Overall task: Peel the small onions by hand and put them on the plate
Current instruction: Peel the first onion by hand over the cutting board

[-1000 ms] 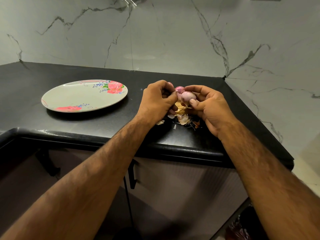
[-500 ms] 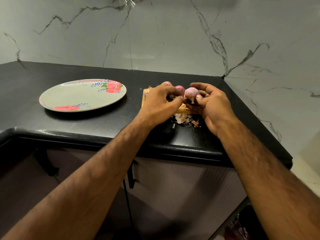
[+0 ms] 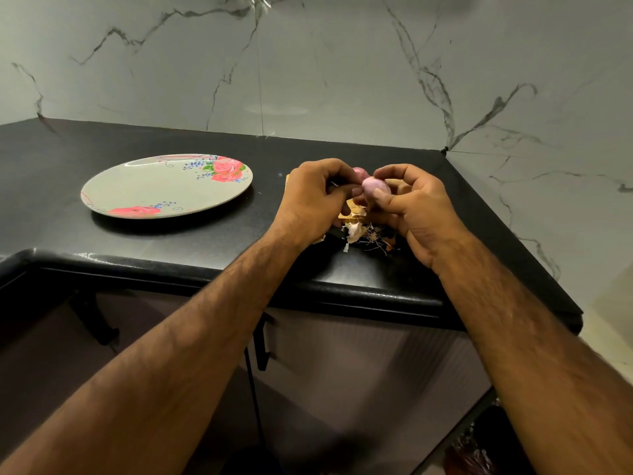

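The desk (image 3: pixel 171 248) is black speckled stone, glossy along the front edge. The plate (image 3: pixel 154 186) looks smooth and shiny, the wall (image 3: pixel 308 63) is veined marble with a soft sheen. The onion (image 3: pixel 373 188) is slick, the skins (image 3: pixel 354 231) dry and papery.

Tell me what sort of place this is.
Most likely a home kitchen: a black stone countertop with cabinet doors beneath, a marble-look wall behind, and a flowered plate near a small onion held above loose peelings.
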